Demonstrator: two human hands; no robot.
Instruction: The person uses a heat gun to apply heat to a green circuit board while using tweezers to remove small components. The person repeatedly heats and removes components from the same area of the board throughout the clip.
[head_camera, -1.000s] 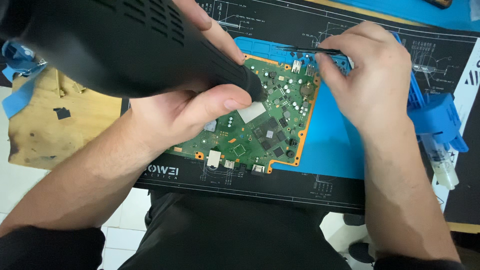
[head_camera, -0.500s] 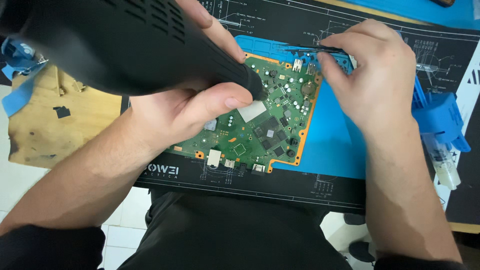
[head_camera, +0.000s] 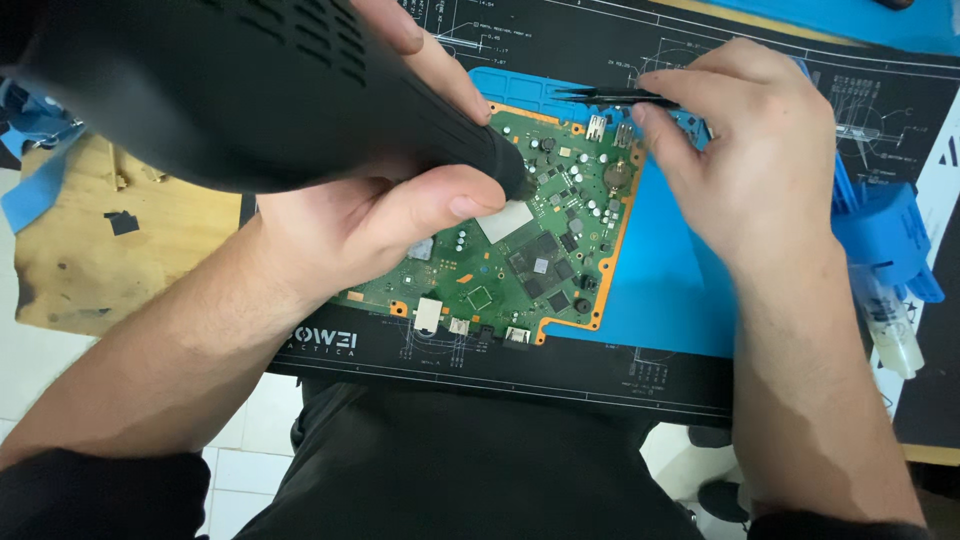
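From the head cam I've got my left hand (head_camera: 360, 220) wrapped tight round a chunky black heat gun (head_camera: 250, 90), nozzle tip sitting just over the green board (head_camera: 530, 260), near its middle. My right hand (head_camera: 750, 170) is pinching black tweezers (head_camera: 610, 96), tips pointing left over the board's top edge by the silver ports. The board lies flat on a blue mat (head_camera: 660, 300), which sits on a bigger black mat (head_camera: 600, 380). Scuffed wooden block (head_camera: 110, 250) off to the left.
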